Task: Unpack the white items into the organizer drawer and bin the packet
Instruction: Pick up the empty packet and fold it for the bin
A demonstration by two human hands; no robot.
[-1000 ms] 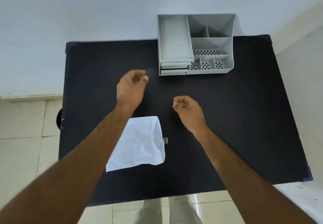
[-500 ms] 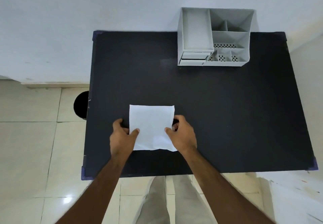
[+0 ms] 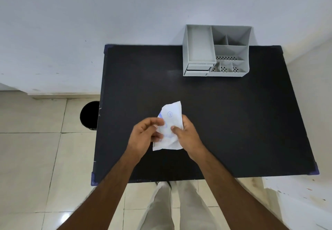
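A white paper packet with faint blue print is lifted off the black table near its front middle. My left hand pinches the packet's left side and my right hand grips its right side. The packet is crumpled and tilted, its top corner pointing away from me. What is inside it is hidden. A grey desk organizer stands at the table's back edge against the wall; its small drawers at the lower left look pushed in.
A black round bin stands on the tiled floor beside the table's left edge. A white wall runs behind the table. My legs show below the front edge. A pale surface lies at the right.
Both hands came back from the table's middle, took the packet by its sides and lifted it off the table; it is now turned and crumpled, blue print showing.
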